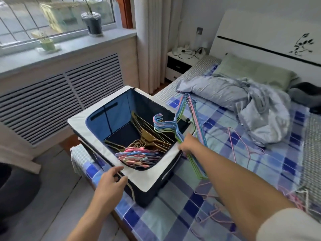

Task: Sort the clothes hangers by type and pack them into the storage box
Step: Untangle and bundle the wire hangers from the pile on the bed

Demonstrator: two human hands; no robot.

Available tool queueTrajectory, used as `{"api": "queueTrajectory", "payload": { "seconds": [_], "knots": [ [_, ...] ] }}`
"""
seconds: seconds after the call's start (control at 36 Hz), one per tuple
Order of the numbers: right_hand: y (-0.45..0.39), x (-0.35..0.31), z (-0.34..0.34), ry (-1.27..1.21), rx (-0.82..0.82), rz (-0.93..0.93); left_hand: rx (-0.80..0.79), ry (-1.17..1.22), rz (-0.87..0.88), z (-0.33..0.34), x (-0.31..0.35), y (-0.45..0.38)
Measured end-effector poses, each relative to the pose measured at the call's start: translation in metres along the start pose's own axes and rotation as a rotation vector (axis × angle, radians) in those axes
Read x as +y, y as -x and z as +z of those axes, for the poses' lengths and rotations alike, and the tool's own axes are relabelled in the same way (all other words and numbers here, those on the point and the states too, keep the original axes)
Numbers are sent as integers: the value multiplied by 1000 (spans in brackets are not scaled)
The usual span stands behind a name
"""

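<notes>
An open dark-blue storage box [157, 178] with a white rim sits on the bed's corner. Inside lie gold metal hangers [149, 133] at the back and a pile of pastel hangers [137, 156] at the front. My right hand [188, 144] grips a bundle of blue, green and pink wire hangers [186, 115], held tilted over the box's right rim with the hooks hanging inside. My left hand [112, 182] rests on the box's near corner, fingers loosely curled. Loose pink hangers [243, 145] lie on the bed to the right, with further pink hangers [215, 214] near my right forearm.
The bed has a blue checked sheet [173, 214], a crumpled grey quilt [246, 105] and a green pillow [251, 70]. A radiator cover [60, 94] and a windowsill with potted plants [92, 21] are on the left. A nightstand [180, 61] stands by the headboard.
</notes>
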State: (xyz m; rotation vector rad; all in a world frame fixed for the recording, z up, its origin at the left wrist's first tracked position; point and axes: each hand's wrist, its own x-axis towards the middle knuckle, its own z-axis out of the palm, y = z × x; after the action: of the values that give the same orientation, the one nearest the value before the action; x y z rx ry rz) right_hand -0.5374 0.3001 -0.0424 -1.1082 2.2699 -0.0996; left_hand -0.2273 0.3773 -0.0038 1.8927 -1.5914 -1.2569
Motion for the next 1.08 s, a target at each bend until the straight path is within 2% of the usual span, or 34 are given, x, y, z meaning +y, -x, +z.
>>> {"api": "queueTrajectory", "payload": {
  "seconds": [0.22,0.31,0.39,0.47,0.56,0.64,0.72,0.78,0.83,0.92,0.97,1.08],
  "knots": [
    [-9,3,-7,-58,-103,-50,54,46,71,18,18,-2],
    [-8,7,-13,-46,-110,-67,150,22,112,24,24,1],
    [5,10,-26,-14,-73,-110,316,69,210,28,41,10],
    [24,17,-46,-119,31,-183,312,124,320,43,68,26],
    [45,48,-67,-365,218,-249,103,207,412,75,96,41],
    [69,104,-81,-526,398,-208,-234,295,447,119,120,58],
    [89,195,-72,-589,438,7,-683,279,392,181,132,79],
    [101,257,-50,-548,399,174,-903,197,308,220,120,85],
    [126,330,-24,-540,350,360,-1083,-6,225,269,94,93],
    [164,408,11,-483,230,543,-1186,-304,84,316,52,90],
    [182,445,31,-471,163,611,-1175,-484,74,335,33,86],
    [203,503,59,-488,65,693,-1127,-566,47,372,-6,69]
  ]
}}
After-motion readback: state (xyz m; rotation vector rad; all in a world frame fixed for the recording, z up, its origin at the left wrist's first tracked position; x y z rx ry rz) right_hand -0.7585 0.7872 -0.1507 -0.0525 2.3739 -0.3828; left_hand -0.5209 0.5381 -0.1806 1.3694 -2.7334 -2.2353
